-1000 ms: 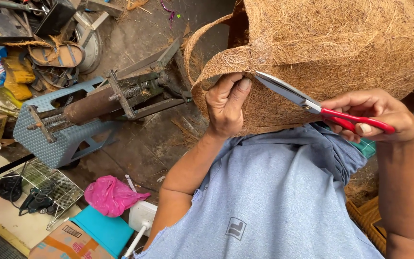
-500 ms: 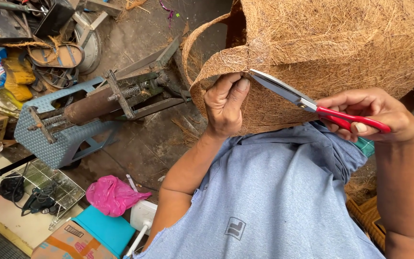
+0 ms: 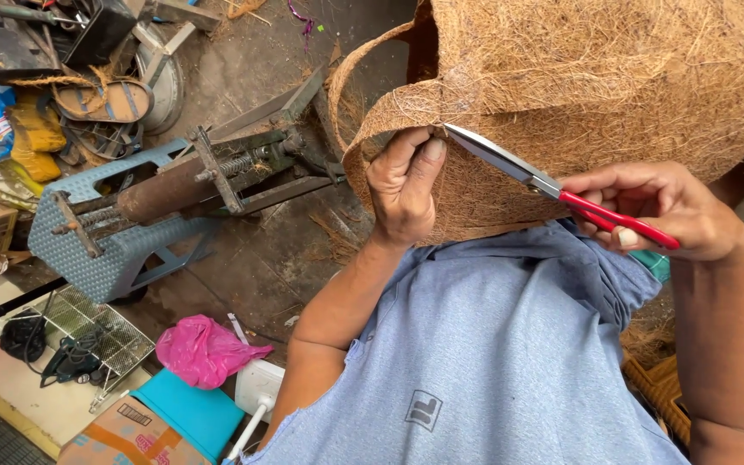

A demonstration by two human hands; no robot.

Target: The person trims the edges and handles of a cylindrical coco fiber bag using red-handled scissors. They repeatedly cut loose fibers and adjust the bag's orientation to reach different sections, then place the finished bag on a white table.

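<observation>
Brown fuzzy basket (image 3: 613, 86): sits up high, over the person's blue shirt (image 3: 484, 344).
Left hand (image 3: 404, 185): pinches the basket's edge tight.
Right hand (image 3: 660, 211): holds red scissors (image 3: 553, 185), tips touching the edge.

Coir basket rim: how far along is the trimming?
Done: the brown coir-fibre basket is fully shaped, with its handle loop attached. In hand: the left hand pinches the rim while the right hand holds red-handled scissors, blades closed at the edge. Left: stray fibres stick out along the rim; how much is trimmed is unclear.
</observation>
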